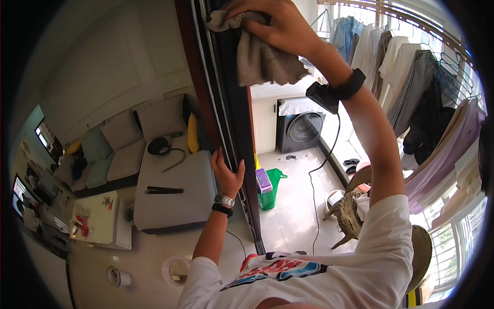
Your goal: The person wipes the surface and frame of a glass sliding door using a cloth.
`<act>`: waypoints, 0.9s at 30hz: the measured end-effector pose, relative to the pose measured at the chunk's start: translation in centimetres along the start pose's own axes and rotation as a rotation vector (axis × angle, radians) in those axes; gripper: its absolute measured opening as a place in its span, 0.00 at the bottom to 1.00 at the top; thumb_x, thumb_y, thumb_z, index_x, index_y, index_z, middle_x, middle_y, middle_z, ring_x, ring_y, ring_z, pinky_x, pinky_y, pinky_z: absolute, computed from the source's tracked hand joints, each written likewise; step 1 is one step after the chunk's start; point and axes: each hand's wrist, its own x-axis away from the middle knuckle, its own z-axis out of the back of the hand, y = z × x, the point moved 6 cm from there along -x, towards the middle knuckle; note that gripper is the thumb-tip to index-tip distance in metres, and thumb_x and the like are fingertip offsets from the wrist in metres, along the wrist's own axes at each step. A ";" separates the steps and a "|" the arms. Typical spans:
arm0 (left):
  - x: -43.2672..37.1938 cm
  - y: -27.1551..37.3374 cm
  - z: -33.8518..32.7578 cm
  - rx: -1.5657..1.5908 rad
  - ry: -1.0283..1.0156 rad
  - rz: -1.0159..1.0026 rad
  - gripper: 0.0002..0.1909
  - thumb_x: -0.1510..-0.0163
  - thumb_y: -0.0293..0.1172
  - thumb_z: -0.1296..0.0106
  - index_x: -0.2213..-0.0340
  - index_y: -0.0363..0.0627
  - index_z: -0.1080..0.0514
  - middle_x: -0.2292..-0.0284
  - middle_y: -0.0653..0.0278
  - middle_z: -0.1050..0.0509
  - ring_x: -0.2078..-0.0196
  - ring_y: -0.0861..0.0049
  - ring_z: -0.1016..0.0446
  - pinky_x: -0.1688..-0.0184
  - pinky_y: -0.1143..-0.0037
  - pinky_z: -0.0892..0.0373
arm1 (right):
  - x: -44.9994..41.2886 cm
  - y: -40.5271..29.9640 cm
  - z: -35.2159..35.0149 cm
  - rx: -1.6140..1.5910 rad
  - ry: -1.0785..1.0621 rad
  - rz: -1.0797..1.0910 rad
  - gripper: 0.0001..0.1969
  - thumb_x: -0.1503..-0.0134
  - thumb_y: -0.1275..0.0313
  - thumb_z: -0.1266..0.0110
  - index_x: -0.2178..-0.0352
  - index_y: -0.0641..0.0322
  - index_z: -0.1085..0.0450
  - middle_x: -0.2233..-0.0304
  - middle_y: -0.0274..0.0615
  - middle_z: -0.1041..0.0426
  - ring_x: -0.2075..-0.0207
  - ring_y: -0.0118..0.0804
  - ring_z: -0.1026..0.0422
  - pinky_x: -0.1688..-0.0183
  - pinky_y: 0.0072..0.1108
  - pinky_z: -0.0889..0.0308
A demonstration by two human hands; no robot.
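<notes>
My right hand (281,29) grips a grey-brown cloth (262,61) against the upper part of a dark sliding door frame (231,100). The cloth hangs in folds below the fingers. Lower down, my left hand (228,175) holds the frame's edge, fingers on one side and thumb on the other. A metal watch and a black band circle my left wrist. On my right wrist is a black strap with a small device (323,96), from which a black cable (312,181) runs down towards the floor.
Left of the frame are a grey sofa (173,185) with cushions, a low table (96,220) and a small white bin (119,277). To the right stand a washing machine (301,129), a green bag (273,189), a wicker chair (349,208) and hanging clothes (409,81).
</notes>
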 end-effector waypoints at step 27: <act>0.3 -0.2 -0.1 -0.026 0.000 0.022 0.43 0.35 0.45 0.38 0.30 0.33 0.43 0.36 0.40 0.40 0.36 0.42 0.34 0.35 0.50 0.34 | 2.5 -1.7 -4.7 0.436 0.044 0.229 0.15 0.44 0.69 0.33 0.54 0.53 0.23 0.50 0.27 0.22 0.47 0.38 0.25 0.44 0.31 0.26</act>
